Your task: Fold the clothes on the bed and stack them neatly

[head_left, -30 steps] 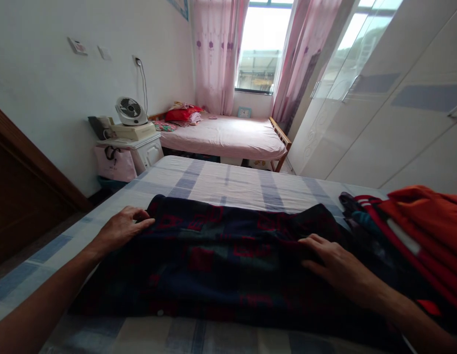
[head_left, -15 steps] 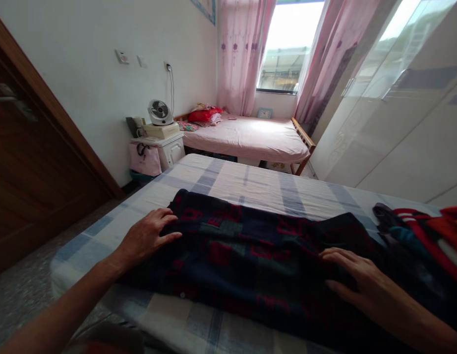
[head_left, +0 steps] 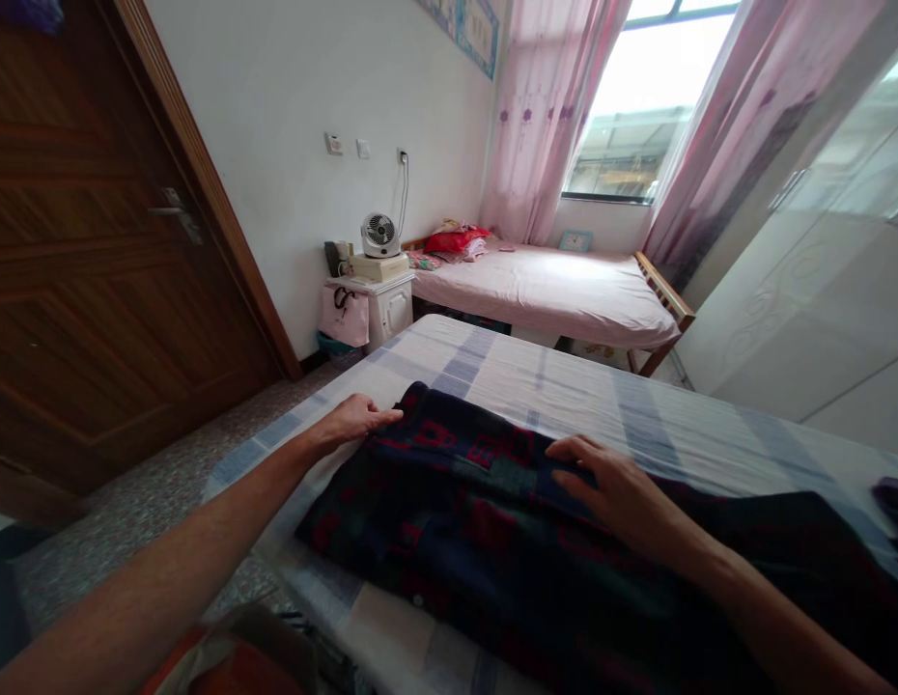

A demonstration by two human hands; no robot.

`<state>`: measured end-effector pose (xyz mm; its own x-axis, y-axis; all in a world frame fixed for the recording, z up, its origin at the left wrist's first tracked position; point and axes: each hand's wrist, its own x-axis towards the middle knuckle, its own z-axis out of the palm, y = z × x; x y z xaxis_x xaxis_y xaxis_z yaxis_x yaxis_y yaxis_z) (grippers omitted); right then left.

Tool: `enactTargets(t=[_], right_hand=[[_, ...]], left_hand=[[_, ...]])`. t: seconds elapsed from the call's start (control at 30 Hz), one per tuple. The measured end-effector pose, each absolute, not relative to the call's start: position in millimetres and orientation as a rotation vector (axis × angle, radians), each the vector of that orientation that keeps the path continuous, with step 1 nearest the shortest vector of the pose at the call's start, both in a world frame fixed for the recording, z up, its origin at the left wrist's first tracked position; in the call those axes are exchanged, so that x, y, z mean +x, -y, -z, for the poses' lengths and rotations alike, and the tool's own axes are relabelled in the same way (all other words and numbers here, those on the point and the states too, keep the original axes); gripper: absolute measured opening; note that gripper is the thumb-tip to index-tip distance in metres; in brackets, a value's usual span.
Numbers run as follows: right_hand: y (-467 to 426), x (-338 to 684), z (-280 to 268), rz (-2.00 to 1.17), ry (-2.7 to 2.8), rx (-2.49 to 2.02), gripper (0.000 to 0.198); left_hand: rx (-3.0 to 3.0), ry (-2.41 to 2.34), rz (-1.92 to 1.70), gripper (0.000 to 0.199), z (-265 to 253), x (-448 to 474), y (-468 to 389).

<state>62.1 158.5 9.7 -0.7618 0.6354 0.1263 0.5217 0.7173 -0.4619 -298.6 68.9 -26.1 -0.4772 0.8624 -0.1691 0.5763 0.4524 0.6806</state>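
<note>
A dark garment (head_left: 485, 512) with navy, green and red blocks is spread across the bed in front of me. A small pale button shows near its front edge. At its far left corner, the fingers and thumb of my left hand (head_left: 360, 417) pinch the cloth edge. My right hand (head_left: 612, 473) rests on the upper part of the garment, fingers stretched out and the thumb apart. The garment's right end runs under my right forearm and into shadow, so its shape there is unclear.
Blue-and-white checked bedding (head_left: 586, 386) lies beneath the garment. Another dark cloth (head_left: 894, 502) sits at the right edge. Beyond are a pink-covered bed (head_left: 565, 290), a white cabinet (head_left: 391, 311) with a fan (head_left: 380, 235), a wooden door (head_left: 94, 251) and a wardrobe (head_left: 818, 290).
My view has turned left. My left hand has closed on the garment's far left corner. My right hand has moved left along the garment, from its right end towards the middle.
</note>
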Motion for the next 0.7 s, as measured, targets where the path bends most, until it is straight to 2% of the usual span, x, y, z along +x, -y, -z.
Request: enactTargets(t=[0.17,0.3,0.47,0.57,0.7], right_hand=[[-165,7,3,-0.669,2.647,-0.742,0.022],[-169,-24,16,-0.702,2.617,-0.707,0.023],[-169,-40,19,-0.86,2.501,-0.791,0.024],[-162,-39,10,-1.019,2.386,-0.869,0.031],[-141,-32,-4,-1.194,2.263,-0.951,0.045]], left_hand=[[1.166,-1.917,-0.883,0.041,24,-290,-64],[1.083,-1.807,-1.049,0.048,25,-276,-58],[1.056,-1.726,-1.163,0.035,22,-250,-48],[1.315,-1.844,-1.183,0.03,17,-223,-36],[1.827,-2.031,-1.02,0.037,20,-192,-21]])
